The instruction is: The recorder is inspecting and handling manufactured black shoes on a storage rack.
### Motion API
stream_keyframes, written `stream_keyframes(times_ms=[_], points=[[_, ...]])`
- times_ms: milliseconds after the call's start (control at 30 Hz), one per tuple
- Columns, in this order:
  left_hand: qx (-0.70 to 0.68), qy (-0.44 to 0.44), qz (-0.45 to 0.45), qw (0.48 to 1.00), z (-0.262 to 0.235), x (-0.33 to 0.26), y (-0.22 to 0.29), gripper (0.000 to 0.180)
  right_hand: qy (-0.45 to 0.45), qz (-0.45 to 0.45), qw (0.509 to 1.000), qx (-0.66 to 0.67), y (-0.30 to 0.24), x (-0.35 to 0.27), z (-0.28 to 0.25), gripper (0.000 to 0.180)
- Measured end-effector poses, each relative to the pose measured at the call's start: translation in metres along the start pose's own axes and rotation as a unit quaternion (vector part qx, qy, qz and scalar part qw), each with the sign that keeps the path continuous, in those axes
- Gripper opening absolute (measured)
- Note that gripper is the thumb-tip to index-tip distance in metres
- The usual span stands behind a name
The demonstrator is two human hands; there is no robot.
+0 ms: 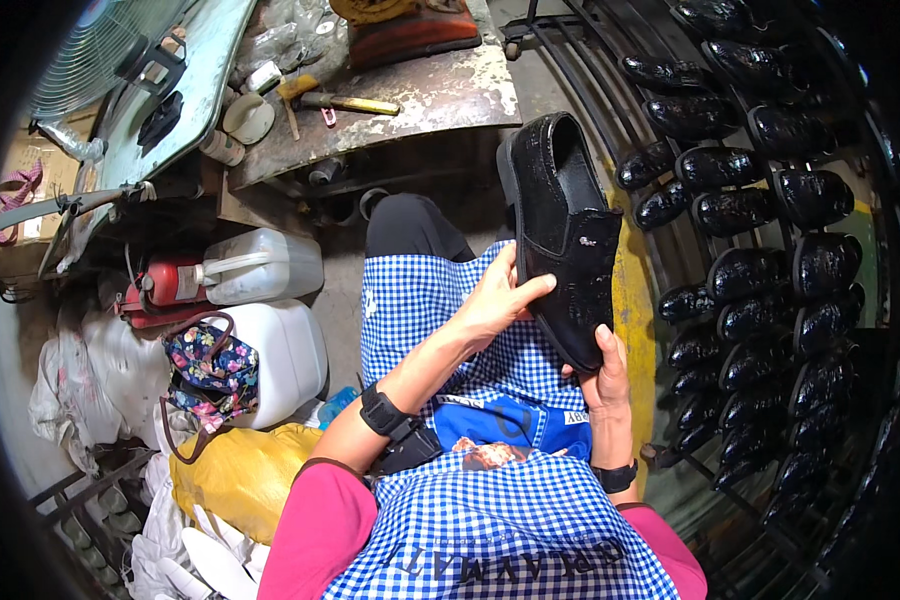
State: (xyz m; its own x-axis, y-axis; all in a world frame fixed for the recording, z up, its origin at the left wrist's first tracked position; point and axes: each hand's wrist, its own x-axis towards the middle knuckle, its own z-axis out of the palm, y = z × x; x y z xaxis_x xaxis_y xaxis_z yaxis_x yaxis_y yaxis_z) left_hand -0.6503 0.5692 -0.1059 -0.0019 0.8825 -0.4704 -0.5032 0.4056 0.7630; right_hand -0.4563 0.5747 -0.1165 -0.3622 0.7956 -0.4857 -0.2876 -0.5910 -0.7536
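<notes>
Here the black shoe (565, 235) is gripped by both hands, long axis running up and away from the person: left hand (495, 300) closed on its side, right hand (602, 375) closed on its near toe end.

- We counted one black shoe (567, 236) held in two hands, the left hand (497, 300) and the right hand (604, 375).
- We saw two white plastic jugs (262, 266).
- There was one fan (105, 42), one hammer (332, 100) and one floral bag (213, 366).
- Shoes on the rack (760, 250) numbered over twenty (too crowded for an exact count).
</notes>
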Motion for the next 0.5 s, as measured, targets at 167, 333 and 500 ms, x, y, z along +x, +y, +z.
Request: stream_keyframes(times_ms=[167, 333, 500], points=[[-0.055, -0.104, 0.031, 0.993, -0.018, -0.004, 0.004, 0.06, 0.015, -0.004, 0.999, 0.046, -0.001, -0.002, -0.003, 0.049], [-0.187, 0.012, 0.046, 0.981, -0.038, -0.001, 0.042, 0.068, -0.055, -0.093, 0.99, -0.087, -0.031, -0.007, -0.033, 0.071], [-0.038, -0.065, 0.093, 0.993, -0.031, -0.01, 0.061, 0.076, 0.0, -0.13, 0.937, -0.324, -0.072, -0.02, -0.047, 0.075]])
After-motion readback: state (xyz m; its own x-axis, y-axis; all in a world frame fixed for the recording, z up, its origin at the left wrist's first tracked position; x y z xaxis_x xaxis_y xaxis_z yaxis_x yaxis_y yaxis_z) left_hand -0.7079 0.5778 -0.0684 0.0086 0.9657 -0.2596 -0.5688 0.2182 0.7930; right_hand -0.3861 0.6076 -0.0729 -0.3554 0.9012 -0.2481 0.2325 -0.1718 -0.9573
